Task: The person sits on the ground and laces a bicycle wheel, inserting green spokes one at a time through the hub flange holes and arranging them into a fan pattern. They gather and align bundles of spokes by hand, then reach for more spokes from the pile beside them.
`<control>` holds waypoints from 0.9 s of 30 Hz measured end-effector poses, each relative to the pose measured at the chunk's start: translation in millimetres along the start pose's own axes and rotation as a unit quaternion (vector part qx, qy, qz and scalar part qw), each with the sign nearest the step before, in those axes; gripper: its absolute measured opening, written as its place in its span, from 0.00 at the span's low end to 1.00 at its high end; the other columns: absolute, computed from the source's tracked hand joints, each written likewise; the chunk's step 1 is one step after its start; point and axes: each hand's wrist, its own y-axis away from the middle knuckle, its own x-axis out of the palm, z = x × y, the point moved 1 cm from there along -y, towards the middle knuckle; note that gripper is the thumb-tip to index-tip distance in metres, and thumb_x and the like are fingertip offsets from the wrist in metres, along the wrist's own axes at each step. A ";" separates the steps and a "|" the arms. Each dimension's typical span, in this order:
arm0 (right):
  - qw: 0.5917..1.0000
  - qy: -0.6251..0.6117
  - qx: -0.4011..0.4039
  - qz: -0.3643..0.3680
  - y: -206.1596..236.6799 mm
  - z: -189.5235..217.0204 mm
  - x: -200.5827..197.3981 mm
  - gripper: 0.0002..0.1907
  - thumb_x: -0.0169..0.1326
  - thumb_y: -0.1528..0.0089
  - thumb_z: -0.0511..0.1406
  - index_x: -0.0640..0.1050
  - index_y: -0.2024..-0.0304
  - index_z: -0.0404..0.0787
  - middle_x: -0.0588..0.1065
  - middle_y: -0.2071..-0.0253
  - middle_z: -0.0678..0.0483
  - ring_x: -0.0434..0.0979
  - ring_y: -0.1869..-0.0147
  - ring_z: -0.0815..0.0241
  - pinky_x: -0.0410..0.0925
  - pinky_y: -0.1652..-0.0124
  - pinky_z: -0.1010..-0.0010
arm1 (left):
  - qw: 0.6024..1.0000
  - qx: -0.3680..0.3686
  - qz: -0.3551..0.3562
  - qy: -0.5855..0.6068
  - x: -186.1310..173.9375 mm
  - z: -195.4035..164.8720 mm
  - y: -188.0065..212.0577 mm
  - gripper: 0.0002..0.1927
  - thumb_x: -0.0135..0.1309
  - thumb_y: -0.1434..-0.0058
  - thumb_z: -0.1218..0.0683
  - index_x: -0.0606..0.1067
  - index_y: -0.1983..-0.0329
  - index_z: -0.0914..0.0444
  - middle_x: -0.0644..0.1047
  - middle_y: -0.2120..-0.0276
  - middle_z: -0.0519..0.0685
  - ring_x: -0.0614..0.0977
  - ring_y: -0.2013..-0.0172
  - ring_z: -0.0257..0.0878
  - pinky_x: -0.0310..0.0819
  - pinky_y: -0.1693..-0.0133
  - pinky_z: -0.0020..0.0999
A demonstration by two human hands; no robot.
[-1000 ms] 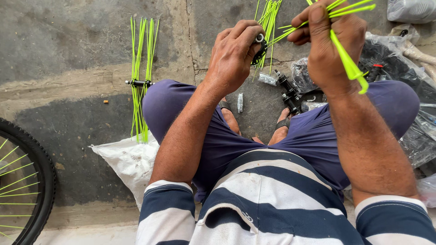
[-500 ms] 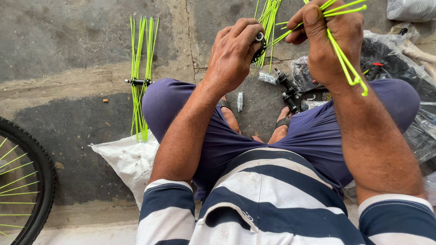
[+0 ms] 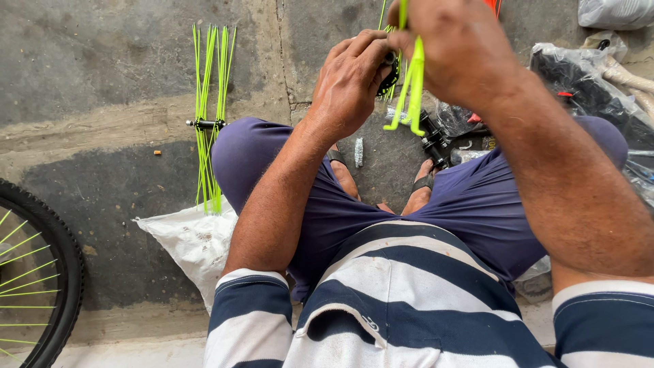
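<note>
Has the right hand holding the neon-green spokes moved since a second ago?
Yes. The right hand has shifted left toward the left hand, now overlapping it above the black wheel hub, judged against the concrete floor crack. The green spokes hang lower.

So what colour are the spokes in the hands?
Bright neon yellow-green spokes, seen in the head view, held in the right hand.

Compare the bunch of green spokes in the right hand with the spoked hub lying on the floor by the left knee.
The held spokes are gripped in the right hand, raised above the lap; the floor hub's spokes lie untouched on the concrete floor. The held spokes hang bunched, with bent ends showing; the floor ones fan out flat either side of a black hub. Both sets are bright yellow-green.
</note>
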 end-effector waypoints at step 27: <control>0.994 0.076 0.071 0.038 23.3 -4.5 20.6 0.04 0.58 0.33 0.32 0.77 0.57 0.38 0.78 0.67 0.43 0.80 0.62 0.40 0.70 0.65 0.52 | 0.999 0.004 0.015 0.030 3.7 0.4 -2.3 0.11 0.55 0.30 0.58 0.73 0.46 0.62 0.76 0.48 0.50 0.80 0.46 0.51 0.75 0.46 0.44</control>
